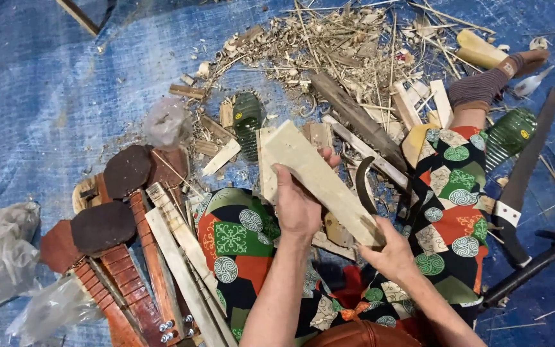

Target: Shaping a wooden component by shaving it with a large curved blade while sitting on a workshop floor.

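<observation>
I hold a flat pale wooden slat (321, 177) slantwise over my lap. My left hand (297, 202) grips it around the middle. My right hand (390, 252) grips its lower right end. A dark curved blade (362, 183) lies just beyond the slat, near my right hand; whether the hand touches it I cannot tell. My legs, in patterned cloth (448, 199), stretch out to the right, with a striped sock (483, 87) on the foot.
Small wooden string instruments (130, 257) with dark round bodies lie at the left beside pale slats (181, 257). Wood shavings and offcuts (329, 45) cover the blue tarp (40, 96) ahead. A long dark saw (525, 173) and a hammer (534, 263) lie at the right. Clear plastic bags (1, 254) sit at left.
</observation>
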